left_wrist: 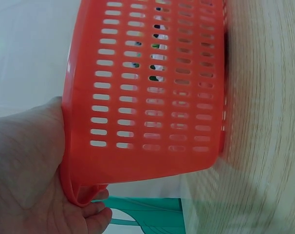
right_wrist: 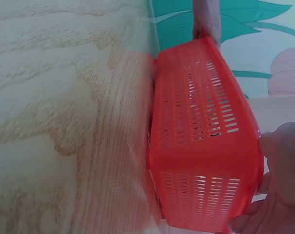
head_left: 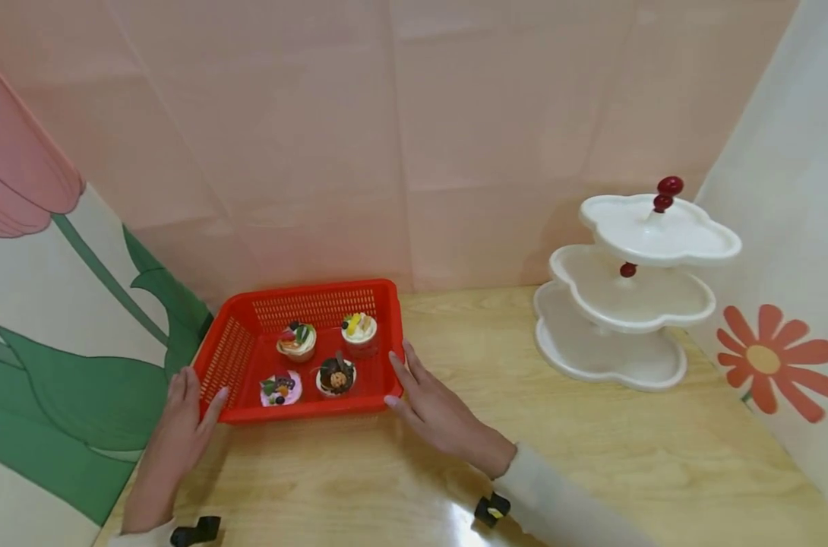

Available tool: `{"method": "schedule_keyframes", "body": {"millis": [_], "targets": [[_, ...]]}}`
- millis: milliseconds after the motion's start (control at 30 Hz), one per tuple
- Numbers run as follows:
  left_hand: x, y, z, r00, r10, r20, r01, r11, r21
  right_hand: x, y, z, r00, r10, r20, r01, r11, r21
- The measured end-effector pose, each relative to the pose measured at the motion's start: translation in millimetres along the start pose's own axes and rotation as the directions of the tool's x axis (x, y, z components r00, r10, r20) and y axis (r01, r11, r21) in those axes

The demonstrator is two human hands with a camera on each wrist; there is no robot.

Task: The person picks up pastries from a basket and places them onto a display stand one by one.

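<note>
A red plastic basket (head_left: 304, 410) with slotted walls holds several decorated cupcakes, one topped with yellow fruit (head_left: 358, 328) and one with dark chocolate (head_left: 335, 375). My left hand (head_left: 181, 425) grips the basket's left end, its thumb over the front corner of the rim. In the left wrist view, curled fingertips (left_wrist: 101, 219) show beneath the rim. At the opposite end, my right hand (head_left: 441, 406) holds the rim with the thumb at the front corner and fingers along the side. Whether the basket's underside touches the table cannot be told.
A white three-tier stand (head_left: 612, 361) with cloud-shaped plates and dark red knobs stands on the wooden table (head_left: 482, 349) at the right. Pink sheeting (head_left: 304, 152) hangs behind. Side panels carry a tulip (head_left: 24, 167) on the left and a red flower (head_left: 763, 358) on the right.
</note>
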State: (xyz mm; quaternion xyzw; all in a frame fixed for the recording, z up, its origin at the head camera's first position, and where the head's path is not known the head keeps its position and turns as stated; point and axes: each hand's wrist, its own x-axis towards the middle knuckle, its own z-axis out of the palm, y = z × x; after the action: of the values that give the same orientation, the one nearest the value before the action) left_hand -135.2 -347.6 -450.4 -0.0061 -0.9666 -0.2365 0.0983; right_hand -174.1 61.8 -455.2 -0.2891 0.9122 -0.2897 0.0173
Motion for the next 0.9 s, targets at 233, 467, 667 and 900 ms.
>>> {"method": "schedule_keyframes", "body": {"millis": [233,467,667,900], "targets": [[0.2,-4.0,-1.1,1.0,0.016,-0.019,-0.017,1.0,-0.017,1.7,-3.7,-1.2,0.997,-0.064,-0.05,0.061,0.995,-0.076],[2.4,-6.9,-1.2,0.999,0.034,-0.032,-0.035,0.999,-0.011,4.2,-6.4,0.9,0.997,-0.065,-0.046,0.059,0.991,-0.118],[0.0,-4.0,-0.1,0.998,0.04,-0.047,-0.041,0.999,-0.022,1.3,-5.0,2.3,0.997,-0.057,-0.051,0.05,0.988,-0.143],[-2.8,0.1,5.0,0.999,0.005,-0.035,-0.006,0.999,-0.032,-3.6,-3.1,1.6,0.996,-0.068,-0.065,0.055,0.983,-0.173]]}}
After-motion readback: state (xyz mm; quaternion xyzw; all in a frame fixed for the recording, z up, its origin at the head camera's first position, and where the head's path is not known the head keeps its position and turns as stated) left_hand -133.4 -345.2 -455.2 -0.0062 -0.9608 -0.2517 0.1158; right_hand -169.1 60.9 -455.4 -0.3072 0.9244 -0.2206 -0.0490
